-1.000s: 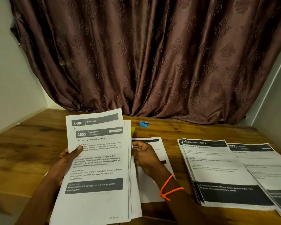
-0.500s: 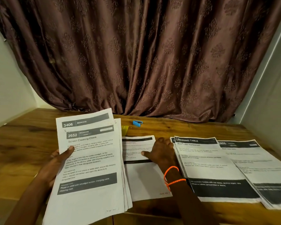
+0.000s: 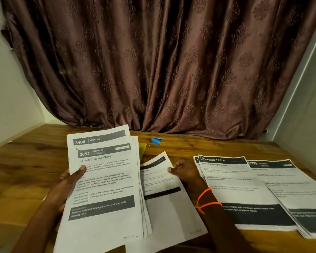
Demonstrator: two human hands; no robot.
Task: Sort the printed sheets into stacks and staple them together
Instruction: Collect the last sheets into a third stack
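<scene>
1. Wooden table (image 3: 190,145) in a corner, brown patterned curtain (image 3: 162,61) hanging behind it.
2. Left hand (image 3: 69,181) grips a sheaf of printed sheets (image 3: 102,189), thumb on top, long axis running near to far, headers at the far end.
3. Right hand (image 3: 185,169) pinches the edge of a single sheet (image 3: 164,198) lying just right of the sheaf, tilted slightly.
4. Two stacks (image 3: 244,190) lie right of it; a blue stapler (image 3: 156,140) sits far back.

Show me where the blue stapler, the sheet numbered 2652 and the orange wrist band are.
blue stapler (image 3: 156,140), head view, middle of its body.
sheet numbered 2652 (image 3: 106,181), head view, printed text area.
orange wrist band (image 3: 205,191), head view, upper loop on the wrist.
</scene>
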